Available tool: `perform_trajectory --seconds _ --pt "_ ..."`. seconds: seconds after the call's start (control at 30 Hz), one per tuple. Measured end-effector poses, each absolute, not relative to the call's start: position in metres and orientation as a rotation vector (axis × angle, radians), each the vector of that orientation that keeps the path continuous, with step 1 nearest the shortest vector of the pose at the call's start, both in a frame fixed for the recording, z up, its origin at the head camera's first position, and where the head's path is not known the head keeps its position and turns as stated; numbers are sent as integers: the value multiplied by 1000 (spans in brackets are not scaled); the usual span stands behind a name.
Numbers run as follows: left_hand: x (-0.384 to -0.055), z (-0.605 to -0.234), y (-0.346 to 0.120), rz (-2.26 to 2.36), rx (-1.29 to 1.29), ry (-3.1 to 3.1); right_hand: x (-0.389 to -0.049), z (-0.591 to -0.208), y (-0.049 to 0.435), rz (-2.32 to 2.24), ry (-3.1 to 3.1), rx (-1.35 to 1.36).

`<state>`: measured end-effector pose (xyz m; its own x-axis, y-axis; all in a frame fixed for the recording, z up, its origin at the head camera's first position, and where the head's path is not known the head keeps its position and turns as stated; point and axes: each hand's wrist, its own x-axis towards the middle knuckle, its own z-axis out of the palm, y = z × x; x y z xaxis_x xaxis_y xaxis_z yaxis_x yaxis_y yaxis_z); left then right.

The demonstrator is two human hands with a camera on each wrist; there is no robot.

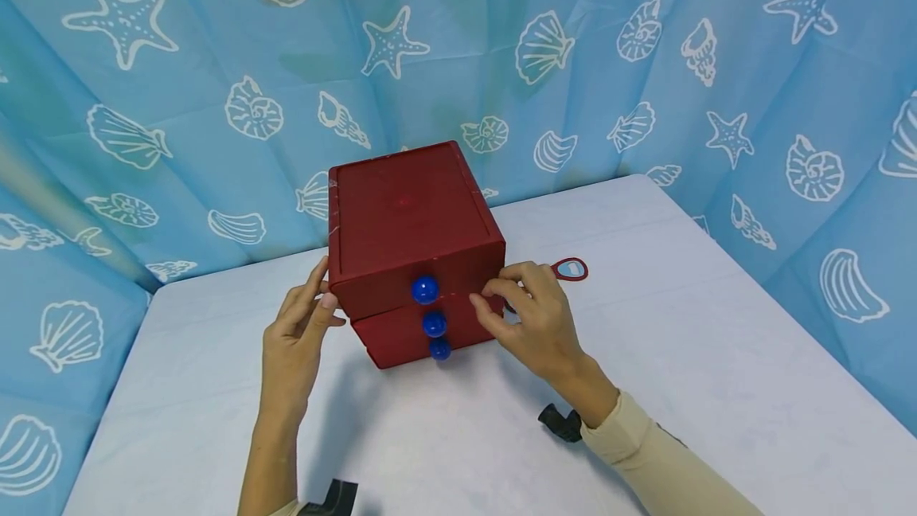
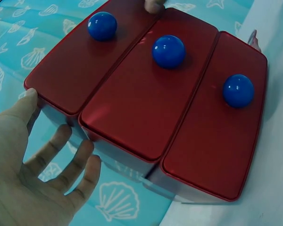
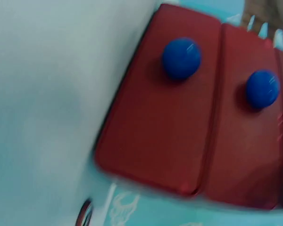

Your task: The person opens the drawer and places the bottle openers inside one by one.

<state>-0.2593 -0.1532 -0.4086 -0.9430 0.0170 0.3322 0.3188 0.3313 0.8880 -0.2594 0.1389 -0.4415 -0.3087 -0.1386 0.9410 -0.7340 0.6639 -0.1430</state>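
Note:
A red chest of small drawers [image 1: 419,209] stands on the white-covered table, three round blue knobs down its front. In the left wrist view the top knob [image 2: 102,26], middle knob [image 2: 168,52] and bottom knob [image 2: 238,91] show on closed drawer fronts. My left hand [image 1: 292,341] is at the chest's left side, fingers spread and thumb by the top drawer's front corner. My right hand [image 1: 533,321] is by the right front edge, fingers loosely bent, thumb and forefinger close to the top drawer's face; nothing shows between them.
Right of the chest lies a red-rimmed loop-shaped thing [image 1: 571,269] with a pale blue centre. A small item with a dark top [image 1: 510,307] is partly hidden behind my right hand. A blue curtain [image 1: 458,38] with shell prints hangs behind the table.

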Motion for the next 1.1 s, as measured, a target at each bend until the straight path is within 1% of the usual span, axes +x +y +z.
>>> perform_trajectory --seconds 0.17,0.27,0.43,0.63,0.73,0.97,1.1 --pt "-260 -408 -154 -1649 -313 -2331 -245 -438 124 742 -1931 847" --pt "-260 -407 -154 -1660 -324 -2316 -239 -442 115 701 -2068 881" --pt "-260 -405 -154 -1693 -338 -2298 -235 -454 107 639 -2328 814" --pt "-262 -404 -153 -1708 -353 -2290 -236 -466 104 703 -2553 679" --pt "-263 -404 -152 -1710 -339 -2301 -237 -472 103 711 -2590 645" --pt "-250 -386 -145 -1737 -322 -2304 -238 -486 94 660 -2564 587" --pt "-257 -398 -153 -1731 -321 -2299 -240 -488 86 656 -2539 547"
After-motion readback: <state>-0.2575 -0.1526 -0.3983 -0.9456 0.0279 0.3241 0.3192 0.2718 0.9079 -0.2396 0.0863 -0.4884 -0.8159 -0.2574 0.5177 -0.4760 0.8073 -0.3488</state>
